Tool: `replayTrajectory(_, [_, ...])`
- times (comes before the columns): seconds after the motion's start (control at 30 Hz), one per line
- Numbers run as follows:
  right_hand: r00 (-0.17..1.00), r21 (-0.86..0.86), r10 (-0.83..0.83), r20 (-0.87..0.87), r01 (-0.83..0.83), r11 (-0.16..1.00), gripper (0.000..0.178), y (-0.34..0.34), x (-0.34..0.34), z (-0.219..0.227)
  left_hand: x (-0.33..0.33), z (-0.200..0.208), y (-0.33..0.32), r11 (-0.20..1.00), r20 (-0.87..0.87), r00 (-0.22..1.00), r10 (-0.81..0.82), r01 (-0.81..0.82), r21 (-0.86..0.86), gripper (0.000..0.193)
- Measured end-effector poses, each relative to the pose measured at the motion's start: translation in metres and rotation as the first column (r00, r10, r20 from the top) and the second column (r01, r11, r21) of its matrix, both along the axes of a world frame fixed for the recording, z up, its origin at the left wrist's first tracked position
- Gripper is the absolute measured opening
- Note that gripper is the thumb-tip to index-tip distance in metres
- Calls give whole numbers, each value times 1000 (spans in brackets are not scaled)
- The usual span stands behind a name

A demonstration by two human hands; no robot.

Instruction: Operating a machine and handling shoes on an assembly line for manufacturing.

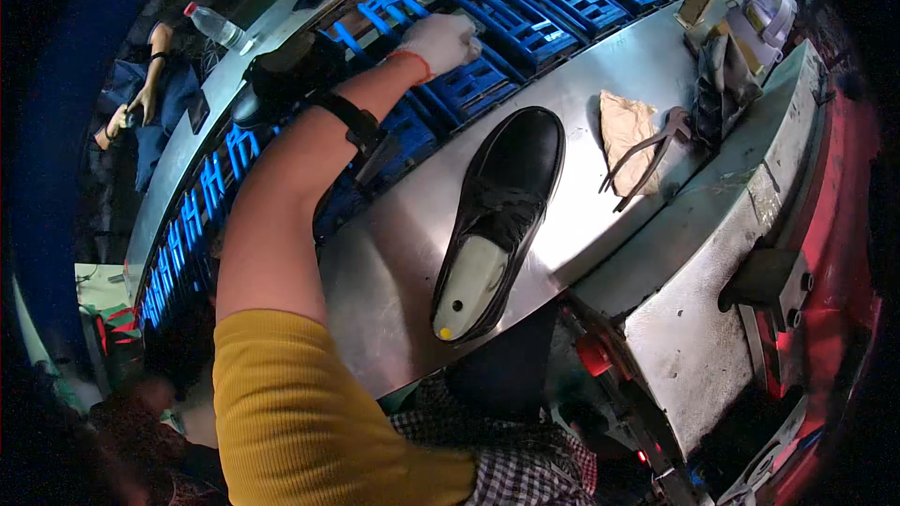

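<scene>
My left hand (441, 43), in a pale glove with an orange cuff, reaches over the blue slatted conveyor (572, 14). Its fingers are curled; whether anything sits in them I cannot make out. A black band circles the forearm below a yellow sleeve. On the metal table (384, 272) nearest me lies a black lace-up shoe (520, 155), toe pointing away. A pale shoe last (473, 276) with a dark hole and a yellow dot fills its opening. My right hand is not in view.
Right of the shoe, pincers (670, 131) lie partly over crumpled tan paper (626, 136), beside black material (727, 84). A metal machine part (703, 319) borders the table's right. Across the conveyor are a clear bottle (217, 28) and another person's arm (150, 84). A dark object (298, 70) shows behind my forearm.
</scene>
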State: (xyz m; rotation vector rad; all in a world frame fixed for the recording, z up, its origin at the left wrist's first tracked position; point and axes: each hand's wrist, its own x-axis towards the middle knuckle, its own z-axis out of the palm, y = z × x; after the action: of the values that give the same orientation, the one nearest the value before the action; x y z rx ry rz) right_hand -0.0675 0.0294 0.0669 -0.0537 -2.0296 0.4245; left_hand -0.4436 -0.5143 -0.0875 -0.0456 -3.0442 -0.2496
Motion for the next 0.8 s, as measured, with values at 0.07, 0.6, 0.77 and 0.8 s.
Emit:
replayTrajectory(0.07, [1000,9,19,14,-19,1000,40,-2,1,2,-10,1,-10,995,42,996,82,-80,-52,35])
replayTrajectory(0.6, [999,-175,34,17,-31,984,42,-2,6,2,21,20,8,909,297,951,91,-201,365,35])
replayTrajectory(0.77, [1000,-27,-26,-14,25,999,39,-2,-3,0,-10,2,-4,999,-53,998,22,-24,-48,33])
replayTrajectory(0.8, [999,28,-47,9,47,999,39,-2,-3,2,-14,-1,-8,989,-45,989,142,-144,-34,34])
